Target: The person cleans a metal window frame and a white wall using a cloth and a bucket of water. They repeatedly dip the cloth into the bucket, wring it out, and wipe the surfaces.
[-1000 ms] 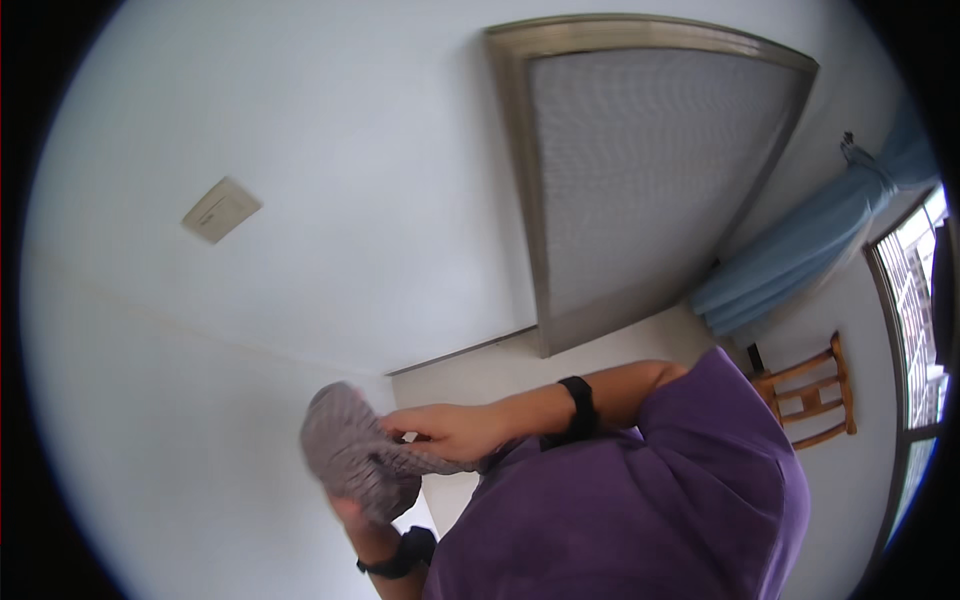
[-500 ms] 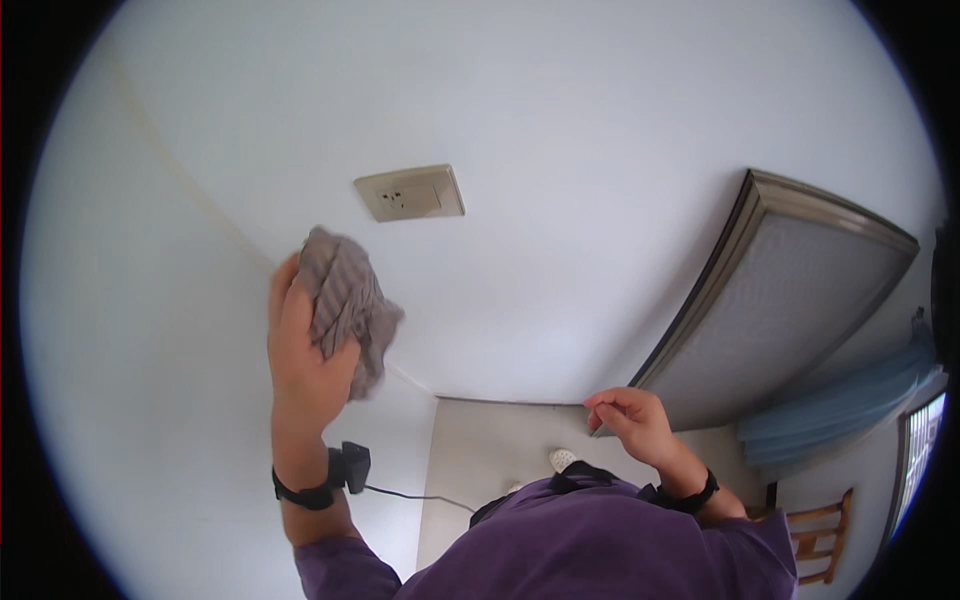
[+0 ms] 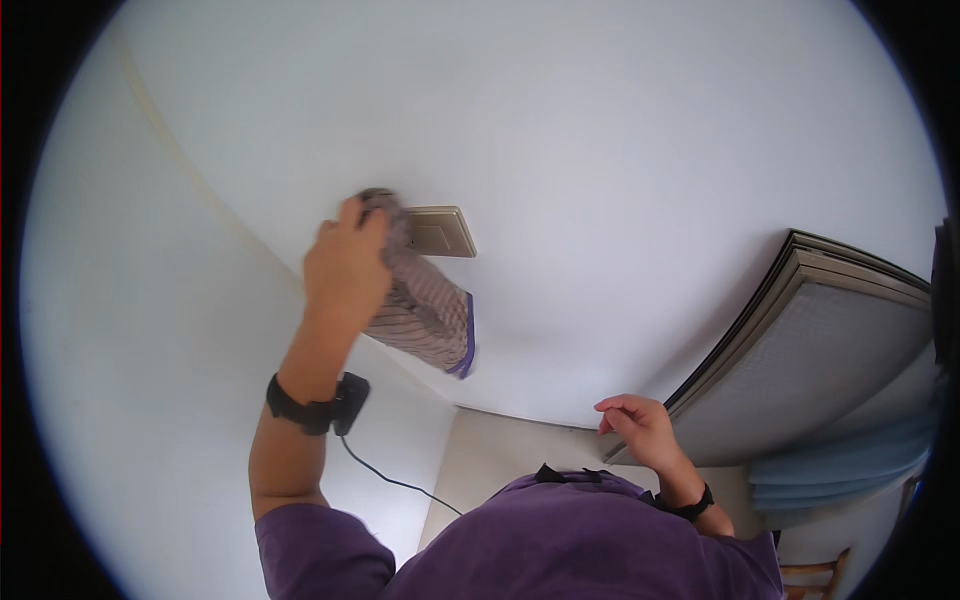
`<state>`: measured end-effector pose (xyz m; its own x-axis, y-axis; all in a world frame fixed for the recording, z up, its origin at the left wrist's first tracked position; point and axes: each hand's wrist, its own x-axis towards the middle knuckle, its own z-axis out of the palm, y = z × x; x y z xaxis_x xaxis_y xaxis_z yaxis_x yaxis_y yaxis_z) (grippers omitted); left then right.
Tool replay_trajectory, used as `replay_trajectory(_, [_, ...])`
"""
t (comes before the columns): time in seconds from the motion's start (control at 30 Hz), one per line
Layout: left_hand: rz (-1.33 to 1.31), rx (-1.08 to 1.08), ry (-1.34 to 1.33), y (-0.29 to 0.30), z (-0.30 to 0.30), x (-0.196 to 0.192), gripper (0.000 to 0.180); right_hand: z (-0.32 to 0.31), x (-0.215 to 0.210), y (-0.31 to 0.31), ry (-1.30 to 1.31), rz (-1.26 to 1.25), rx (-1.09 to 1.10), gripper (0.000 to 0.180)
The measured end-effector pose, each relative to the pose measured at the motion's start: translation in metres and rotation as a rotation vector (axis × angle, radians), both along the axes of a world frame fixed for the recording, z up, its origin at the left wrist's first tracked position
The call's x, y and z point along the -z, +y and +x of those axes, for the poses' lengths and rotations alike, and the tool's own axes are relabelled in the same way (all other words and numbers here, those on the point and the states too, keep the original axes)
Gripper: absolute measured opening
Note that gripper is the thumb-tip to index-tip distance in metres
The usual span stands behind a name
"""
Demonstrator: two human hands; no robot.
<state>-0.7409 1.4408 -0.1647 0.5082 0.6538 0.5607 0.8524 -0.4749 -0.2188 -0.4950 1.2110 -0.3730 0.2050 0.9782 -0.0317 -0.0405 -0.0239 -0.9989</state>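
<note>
My left hand (image 3: 345, 265) is raised against the white wall and grips a grey striped cloth (image 3: 425, 310) with a blue edge. The cloth's top is pressed onto the left side of a beige wall switch plate (image 3: 443, 231), and the rest hangs down to the right of my hand. My right hand (image 3: 637, 425) hovers lower right, holding nothing, fingers loosely curled and apart, close to the frame of a leaning panel. A black band with a small device (image 3: 315, 405) sits on my left wrist, and a thin cable trails down from it.
A large grey panel (image 3: 835, 370) in a metal frame leans against the wall at the right. Blue curtain fabric (image 3: 850, 470) hangs below it. A wooden chair (image 3: 815, 578) shows at the bottom right. A wall corner (image 3: 210, 190) runs up left. My purple shirt (image 3: 560, 545) fills the bottom.
My left hand moved the cloth rightward along the wall onto the switch plate. My right hand stayed low near the panel's frame. The view shifted, so the plate sits more central.
</note>
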Motion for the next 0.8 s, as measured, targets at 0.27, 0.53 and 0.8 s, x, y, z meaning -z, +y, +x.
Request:
replay_trajectory(0.27, [0.001,0.124,-0.115,-0.039,0.004,-0.002,0.038,0.01,0.02,0.004,0.095,-0.105,0.06,0.017])
replay_trajectory(0.53, [-0.011,-0.085,-0.038,0.004,-0.018,0.023,0.04,0.006,0.021,0.013,0.051,-0.07,-0.001,0.017])
replay_trajectory(0.8, [-0.15,0.057,-0.691,0.019,-0.051,0.009,0.038,0.01,0.023,-0.001,0.07,-0.123,0.104,0.017])
